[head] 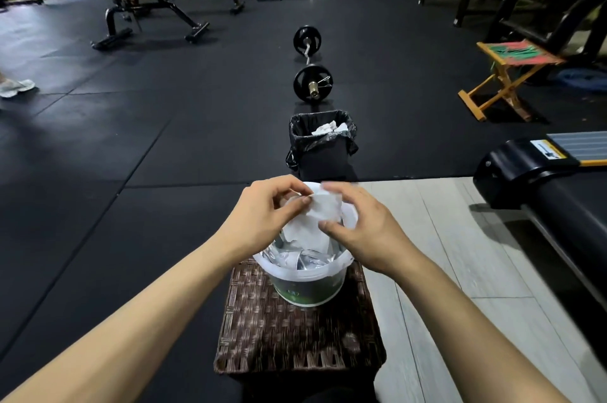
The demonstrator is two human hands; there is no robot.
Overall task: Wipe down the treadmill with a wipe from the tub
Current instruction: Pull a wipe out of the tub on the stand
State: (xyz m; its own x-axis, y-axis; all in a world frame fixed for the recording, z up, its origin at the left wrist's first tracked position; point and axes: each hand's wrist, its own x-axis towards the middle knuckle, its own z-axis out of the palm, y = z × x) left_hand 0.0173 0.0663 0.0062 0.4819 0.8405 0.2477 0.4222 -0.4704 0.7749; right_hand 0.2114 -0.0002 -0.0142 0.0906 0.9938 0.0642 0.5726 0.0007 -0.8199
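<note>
Both hands [262, 215] [364, 228] pinch wipe [323, 215].

Our single head view looks forward and down, close over the tub [307, 284], gym floor [164, 139] receding beyond.

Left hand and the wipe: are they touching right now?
Touching. The head view shows the left hand pinching the top edge of the white wipe between thumb and fingertip, above the tub.
</note>
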